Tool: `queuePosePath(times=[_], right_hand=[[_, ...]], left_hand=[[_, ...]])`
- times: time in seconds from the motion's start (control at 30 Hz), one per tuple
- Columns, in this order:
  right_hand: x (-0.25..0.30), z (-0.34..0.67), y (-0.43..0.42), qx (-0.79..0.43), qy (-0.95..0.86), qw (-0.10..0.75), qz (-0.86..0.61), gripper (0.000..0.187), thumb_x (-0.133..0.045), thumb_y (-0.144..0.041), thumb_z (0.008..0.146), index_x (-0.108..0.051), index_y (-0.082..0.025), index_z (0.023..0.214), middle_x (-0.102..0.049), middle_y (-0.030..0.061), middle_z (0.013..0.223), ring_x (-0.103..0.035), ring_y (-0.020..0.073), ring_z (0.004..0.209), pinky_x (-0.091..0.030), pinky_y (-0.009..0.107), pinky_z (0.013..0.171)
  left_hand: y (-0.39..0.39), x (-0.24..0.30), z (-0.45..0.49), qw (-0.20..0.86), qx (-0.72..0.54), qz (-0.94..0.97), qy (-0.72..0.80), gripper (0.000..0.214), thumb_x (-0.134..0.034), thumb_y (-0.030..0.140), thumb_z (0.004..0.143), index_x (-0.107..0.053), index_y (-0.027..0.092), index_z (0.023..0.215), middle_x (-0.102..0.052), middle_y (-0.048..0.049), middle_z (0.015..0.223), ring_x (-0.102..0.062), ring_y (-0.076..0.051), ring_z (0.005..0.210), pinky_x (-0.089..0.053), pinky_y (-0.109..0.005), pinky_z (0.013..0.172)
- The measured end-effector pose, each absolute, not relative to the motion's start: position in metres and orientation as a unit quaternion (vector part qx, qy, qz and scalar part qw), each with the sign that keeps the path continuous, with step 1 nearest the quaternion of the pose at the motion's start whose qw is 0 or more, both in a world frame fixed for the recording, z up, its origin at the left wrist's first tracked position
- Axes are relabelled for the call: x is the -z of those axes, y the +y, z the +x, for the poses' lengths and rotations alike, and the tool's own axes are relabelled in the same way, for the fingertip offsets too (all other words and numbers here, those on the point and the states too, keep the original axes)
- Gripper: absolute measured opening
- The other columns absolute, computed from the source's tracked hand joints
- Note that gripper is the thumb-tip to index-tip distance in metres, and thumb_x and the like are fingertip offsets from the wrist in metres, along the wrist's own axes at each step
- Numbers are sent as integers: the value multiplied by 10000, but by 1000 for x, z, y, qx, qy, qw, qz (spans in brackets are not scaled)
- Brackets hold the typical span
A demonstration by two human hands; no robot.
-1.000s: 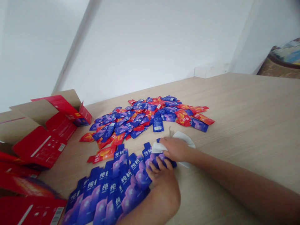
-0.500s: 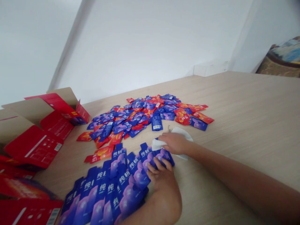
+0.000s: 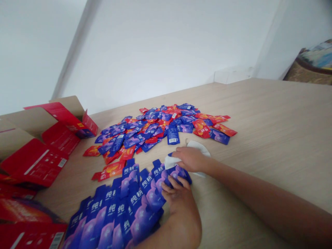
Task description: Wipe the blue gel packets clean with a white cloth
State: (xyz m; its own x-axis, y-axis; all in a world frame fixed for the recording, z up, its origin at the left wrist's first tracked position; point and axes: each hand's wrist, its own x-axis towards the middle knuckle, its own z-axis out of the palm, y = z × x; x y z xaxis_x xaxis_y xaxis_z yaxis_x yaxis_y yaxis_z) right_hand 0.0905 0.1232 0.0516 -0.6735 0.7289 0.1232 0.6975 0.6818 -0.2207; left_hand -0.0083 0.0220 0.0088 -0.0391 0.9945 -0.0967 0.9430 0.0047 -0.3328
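My left hand (image 3: 177, 193) bends over a blue-purple pouch (image 3: 178, 172) at the right end of an overlapping row of similar pouches (image 3: 114, 207). Its fingers press on the pouch's printed front; the thumb is hidden. My right hand (image 3: 190, 158) is closed on a white tissue (image 3: 170, 162), one end of which lies against the top of that pouch. The rest of the tissue spreads on the table beyond the hand. A blue tip shows by the right fingertips. In the row, the pouches lie face up with their necks pointing away from me.
Beyond my hands lies a loose heap of blue and orange-red pouches (image 3: 153, 128) on the wooden table (image 3: 259, 138). Open red cartons (image 3: 36, 162) with raised flaps stand along the left. A white wall (image 3: 168, 52) backs the table, with a small white box (image 3: 230, 76) against it.
My right hand and the tissue have shifted slightly left along the pouch's top. My left hand stays on the pouch. The whole view has drifted a little.
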Motion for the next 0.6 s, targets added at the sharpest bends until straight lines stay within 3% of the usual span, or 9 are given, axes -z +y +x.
queuePosePath(times=[0.17, 0.27, 0.4, 0.6], right_hand=[[-55, 91, 112, -100, -942, 83, -311, 230, -519, -310, 804, -583, -186, 986, -589, 68, 937, -563, 210, 841, -389, 293, 690], [-55, 90, 117, -101, -933, 81, -336, 250, -515, -304, 807, -580, -181, 1015, -589, 73, 950, -564, 214, 860, -391, 295, 700], [-54, 92, 127, -77, -912, 86, -393, 280, -504, -294, 812, -574, -179, 1058, -587, 83, 964, -563, 225, 881, -390, 302, 691], [-56, 94, 114, -98, -941, 92, -311, 255, -498, -333, 816, -598, -183, 996, -589, 71, 947, -560, 206, 834, -386, 295, 688]], left_hand=[[15, -10, -11, 145, -158, -706, -674, 464, -506, 103, 781, -520, 173, 1240, -594, -206, 1200, -548, -391, 1059, -508, -535, 773], [14, -11, -12, 176, -158, -706, -668, 457, -510, 112, 788, -513, 164, 1242, -578, -218, 1215, -556, -388, 1047, -517, -511, 760], [15, -10, -12, 168, -160, -705, -670, 436, -506, 115, 796, -524, 160, 1229, -559, -224, 1233, -568, -383, 1030, -521, -512, 750], [14, -8, -11, 171, -156, -704, -671, 402, -507, 125, 805, -542, 148, 1205, -615, -217, 1157, -577, -383, 1014, -529, -502, 732]])
